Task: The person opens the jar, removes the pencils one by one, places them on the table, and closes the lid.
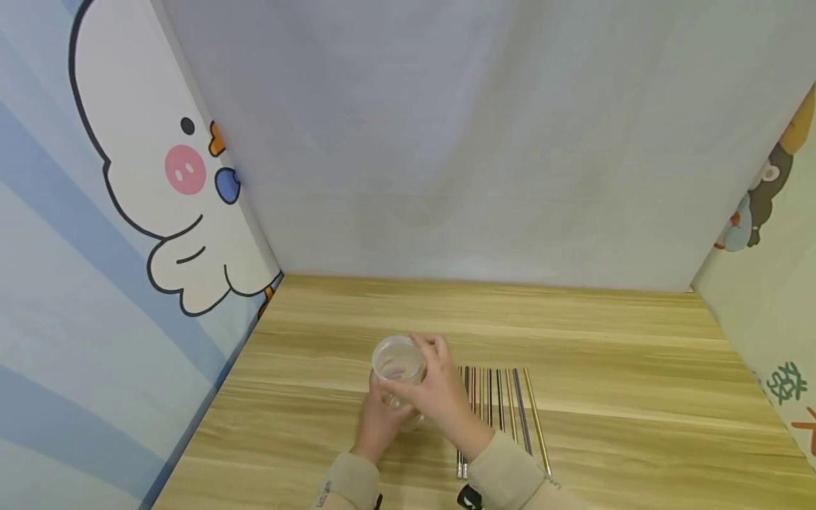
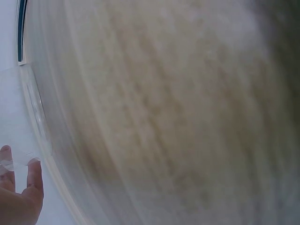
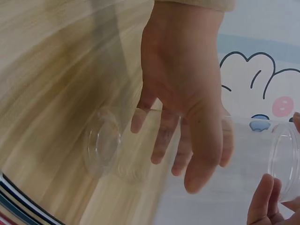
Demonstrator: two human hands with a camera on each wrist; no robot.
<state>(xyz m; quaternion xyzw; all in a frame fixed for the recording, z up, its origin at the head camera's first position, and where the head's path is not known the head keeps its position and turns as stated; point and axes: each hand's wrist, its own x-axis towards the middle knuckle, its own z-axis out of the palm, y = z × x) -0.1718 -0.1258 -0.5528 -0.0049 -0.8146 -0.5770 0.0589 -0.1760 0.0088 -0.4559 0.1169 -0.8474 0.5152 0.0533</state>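
Note:
A clear plastic cylindrical jar (image 1: 394, 354) stands upright on the wooden table, its round top facing the head camera. My left hand (image 1: 381, 423) grips the jar's side below the top, thumb and fingers wrapped round the wall. Up at the rim, my right hand (image 1: 443, 389) pinches the jar top between thumb and fingers. The right wrist view shows the jar (image 3: 248, 159) sideways, with the left hand (image 3: 183, 75) across its middle and fingers of the right hand (image 3: 262, 201) at its clear end ring. In the left wrist view, only part of the clear jar (image 2: 28, 112) shows.
Several thin pencils (image 1: 521, 404) in dark, gold, red and purple tones lie side by side right of the jar, partly hidden under the right forearm. A grey-white wall (image 1: 484, 177) closes the table's back. Cartoon-printed panels (image 1: 146, 163) flank it on both sides.

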